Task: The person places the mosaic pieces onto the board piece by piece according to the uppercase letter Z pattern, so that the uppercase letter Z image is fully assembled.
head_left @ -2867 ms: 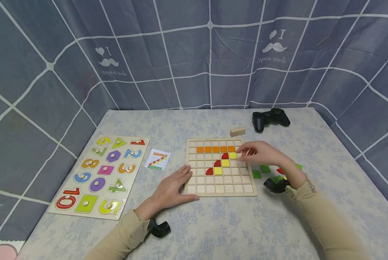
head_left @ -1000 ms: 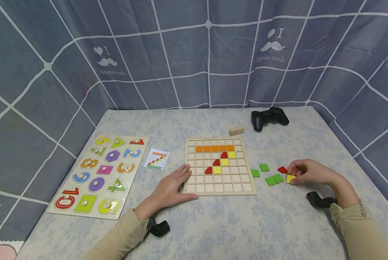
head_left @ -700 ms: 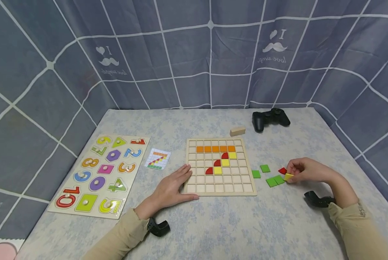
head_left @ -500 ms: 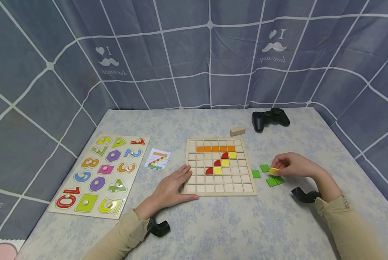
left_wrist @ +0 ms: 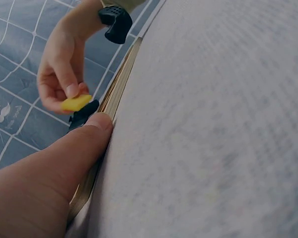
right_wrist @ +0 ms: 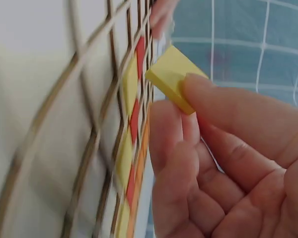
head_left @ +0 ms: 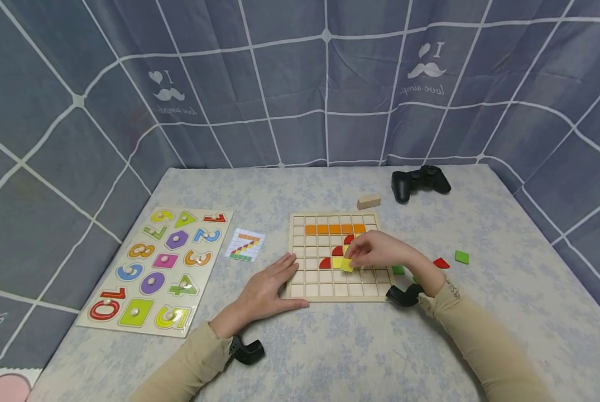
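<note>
My right hand (head_left: 380,249) pinches a yellow square tile (head_left: 346,266) between thumb and fingers, over the middle of the wooden grid board (head_left: 312,291). The right wrist view shows the tile (right_wrist: 173,72) tilted and apart from the board's cells. Lying at the board's left side, my left hand (head_left: 262,291) has its fingertips at the left edge and its thumb (left_wrist: 84,144) along the front edge. On the board are a row of orange squares (head_left: 335,229) and a diagonal of red quarter-circles (head_left: 325,263) beside yellow squares (head_left: 336,262), partly covered by my right hand.
Right of the board lie a red piece (head_left: 441,263) and green squares (head_left: 462,257), some hidden by my right arm. A pattern card (head_left: 246,244) and a number puzzle (head_left: 154,273) lie left. Behind stand a wooden block (head_left: 369,202) and a black game controller (head_left: 420,182).
My right hand has picked the yellow tile up from among the loose pieces at the right and carried it left over the board. My left hand has stayed in place.
</note>
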`<move>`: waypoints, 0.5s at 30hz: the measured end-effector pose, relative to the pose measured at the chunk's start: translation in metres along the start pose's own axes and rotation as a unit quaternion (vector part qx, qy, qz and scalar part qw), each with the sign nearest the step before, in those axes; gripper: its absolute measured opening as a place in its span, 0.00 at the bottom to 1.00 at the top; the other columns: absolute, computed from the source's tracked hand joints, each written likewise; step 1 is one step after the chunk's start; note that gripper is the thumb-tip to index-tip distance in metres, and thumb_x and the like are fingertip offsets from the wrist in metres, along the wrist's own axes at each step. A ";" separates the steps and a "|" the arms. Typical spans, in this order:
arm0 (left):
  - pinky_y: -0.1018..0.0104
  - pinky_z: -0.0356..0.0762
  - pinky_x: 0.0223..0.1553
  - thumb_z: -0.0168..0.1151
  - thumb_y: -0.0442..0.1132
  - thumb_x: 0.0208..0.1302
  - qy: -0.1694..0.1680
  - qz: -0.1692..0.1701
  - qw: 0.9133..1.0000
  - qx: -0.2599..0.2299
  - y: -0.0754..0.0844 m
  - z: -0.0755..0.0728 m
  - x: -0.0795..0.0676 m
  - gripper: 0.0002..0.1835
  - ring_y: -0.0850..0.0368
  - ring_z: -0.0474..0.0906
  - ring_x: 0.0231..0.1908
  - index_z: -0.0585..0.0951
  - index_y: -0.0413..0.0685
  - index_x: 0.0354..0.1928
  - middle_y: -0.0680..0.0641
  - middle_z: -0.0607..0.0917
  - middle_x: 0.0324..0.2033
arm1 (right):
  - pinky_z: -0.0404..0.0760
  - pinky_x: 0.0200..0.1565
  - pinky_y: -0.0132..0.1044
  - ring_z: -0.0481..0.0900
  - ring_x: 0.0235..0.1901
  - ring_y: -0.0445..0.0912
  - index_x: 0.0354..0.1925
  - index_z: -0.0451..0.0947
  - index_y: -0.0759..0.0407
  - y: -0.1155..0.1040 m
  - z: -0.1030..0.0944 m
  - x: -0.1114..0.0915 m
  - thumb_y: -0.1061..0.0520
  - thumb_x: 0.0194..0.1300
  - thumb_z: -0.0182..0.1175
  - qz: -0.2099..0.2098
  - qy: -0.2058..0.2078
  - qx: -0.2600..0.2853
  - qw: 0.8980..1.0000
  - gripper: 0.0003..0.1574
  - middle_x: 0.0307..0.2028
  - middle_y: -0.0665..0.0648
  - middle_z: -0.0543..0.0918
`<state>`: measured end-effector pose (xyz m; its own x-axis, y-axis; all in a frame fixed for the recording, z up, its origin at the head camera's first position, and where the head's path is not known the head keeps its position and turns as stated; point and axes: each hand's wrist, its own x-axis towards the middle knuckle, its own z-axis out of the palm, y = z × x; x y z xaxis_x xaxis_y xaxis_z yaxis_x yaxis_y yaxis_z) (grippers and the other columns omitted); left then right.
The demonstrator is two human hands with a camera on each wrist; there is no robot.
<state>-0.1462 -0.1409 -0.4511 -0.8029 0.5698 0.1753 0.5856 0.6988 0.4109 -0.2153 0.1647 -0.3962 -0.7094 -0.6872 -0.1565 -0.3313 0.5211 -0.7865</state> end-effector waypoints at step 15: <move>0.55 0.63 0.62 0.61 0.67 0.53 0.005 0.006 1.000 0.003 0.000 0.001 0.000 0.47 0.53 0.55 0.68 0.69 0.38 0.64 0.43 0.64 0.67 | 0.77 0.32 0.33 0.77 0.27 0.37 0.32 0.85 0.55 -0.031 0.033 0.034 0.59 0.58 0.66 0.016 0.004 -0.098 0.995 0.02 0.27 0.44 0.82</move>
<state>-0.1462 -0.1401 -0.4513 -0.7968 0.5741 0.1885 0.5959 0.6948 0.4027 -0.2083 0.1084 -0.3967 -0.7257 -0.6655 -0.1748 -0.4231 0.6319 -0.6494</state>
